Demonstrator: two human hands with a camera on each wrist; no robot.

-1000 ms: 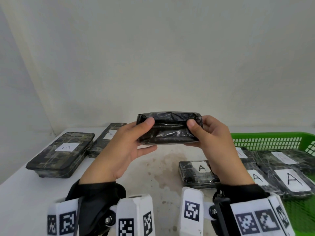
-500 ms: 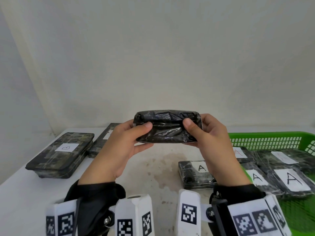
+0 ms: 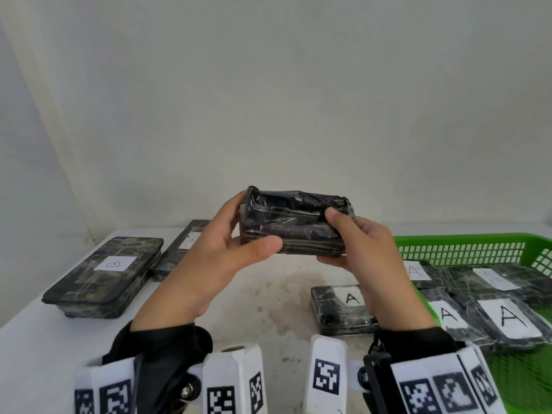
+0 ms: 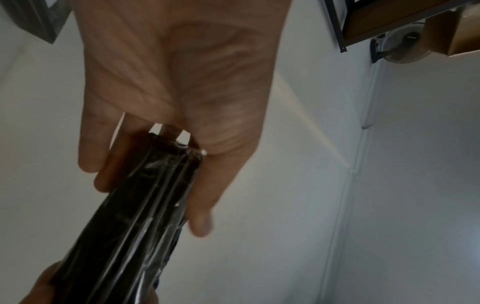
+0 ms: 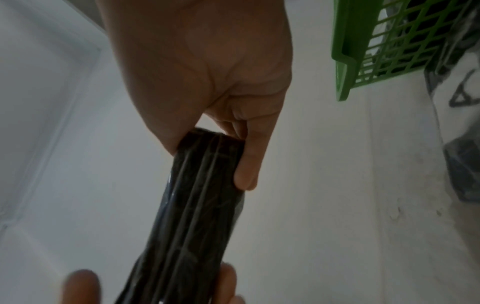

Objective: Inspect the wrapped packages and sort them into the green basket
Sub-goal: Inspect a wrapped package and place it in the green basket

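Note:
A black package wrapped in clear film [image 3: 294, 227] is held in the air above the table, between both hands. My left hand [image 3: 239, 243] grips its left end, thumb along the near bottom edge and fingers behind. My right hand [image 3: 355, 234] grips its right end, thumb on the near face. No label shows on the side facing me. The left wrist view shows the package [image 4: 145, 205] edge-on between my left hand's fingers and thumb. In the right wrist view the package [image 5: 205, 195] sits pinched between thumb and fingers. The green basket [image 3: 460, 243] stands at the right and holds several packages labelled A.
A large package labelled B [image 3: 104, 276] lies at the left of the white table [image 3: 35, 369], with another package [image 3: 185, 243] behind it. One package labelled A [image 3: 340, 306] lies on the table just left of the basket. A wall rises behind the table.
The package has been tipped in my hands so a different face shows. My left thumb slid down from the top of the near face to the lower edge.

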